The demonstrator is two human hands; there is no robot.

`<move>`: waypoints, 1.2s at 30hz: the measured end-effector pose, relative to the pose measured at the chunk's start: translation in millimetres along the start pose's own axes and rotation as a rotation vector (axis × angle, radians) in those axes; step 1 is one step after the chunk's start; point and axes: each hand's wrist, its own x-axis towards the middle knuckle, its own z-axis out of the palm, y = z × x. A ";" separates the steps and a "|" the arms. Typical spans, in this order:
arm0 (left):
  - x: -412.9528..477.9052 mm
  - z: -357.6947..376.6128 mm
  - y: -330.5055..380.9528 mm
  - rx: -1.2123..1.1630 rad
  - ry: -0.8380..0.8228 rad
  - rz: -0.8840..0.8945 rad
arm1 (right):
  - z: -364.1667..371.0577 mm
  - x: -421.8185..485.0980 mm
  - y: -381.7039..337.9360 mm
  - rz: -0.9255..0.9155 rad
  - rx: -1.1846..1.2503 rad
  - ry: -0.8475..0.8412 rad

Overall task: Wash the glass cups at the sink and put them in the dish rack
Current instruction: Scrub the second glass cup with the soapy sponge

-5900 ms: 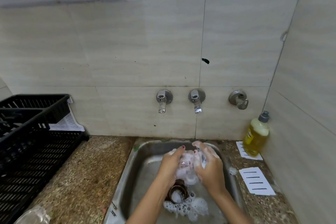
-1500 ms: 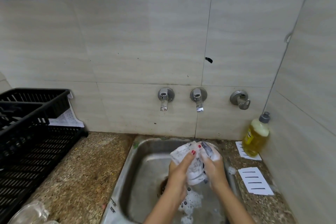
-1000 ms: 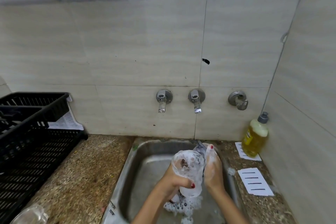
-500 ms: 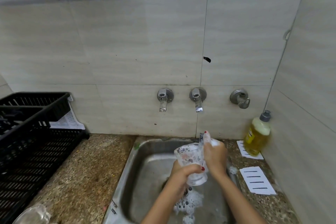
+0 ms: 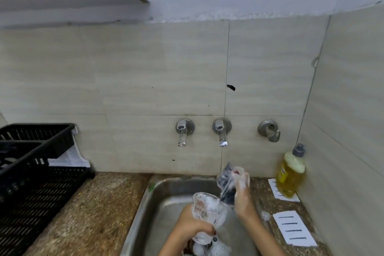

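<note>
1. The step in hand looked like soaping the cup over the sink. No stream showed at the taps, so I judged rinsing not yet done.
2. To do it well, the scrubber should go back inside the cup and turn round the wall and base. Then it should wipe the rim and the outside while the cup stays low over the basin, because suds make glass slippery.
3. The left hand was wrapped round the cup's lower body, fingers curled tight and the thumb across the near side. The cup was tilted, its mouth up and to the far left.
4. The right hand pinched the dark, foamy scrubber between thumb and fingers. It was lifted just clear of the cup's mouth, to its far right, and I could not tell whether the two touched.
5. The cup hung above the sink's middle, coated in foam that also lay below it. The rack stood well apart on the left counter, and the bottle far right.
</note>
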 end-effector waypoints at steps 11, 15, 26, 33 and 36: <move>-22.1 -26.5 43.4 0.495 -0.230 0.179 | -7.9 -11.3 25.4 -0.283 -0.648 -0.610; -21.1 -20.1 55.8 0.895 -0.339 0.069 | -6.7 -18.6 17.5 -0.222 -0.930 -0.796; -8.9 -6.9 39.9 1.180 -0.023 0.615 | 14.1 -28.4 25.5 0.740 0.723 -0.106; -2.7 -19.2 47.0 1.165 -0.357 0.271 | -10.4 -29.7 29.4 0.086 -0.477 -0.674; -2.7 -12.0 52.5 1.255 -0.413 0.141 | -5.7 -27.0 42.7 -0.033 -0.572 -0.590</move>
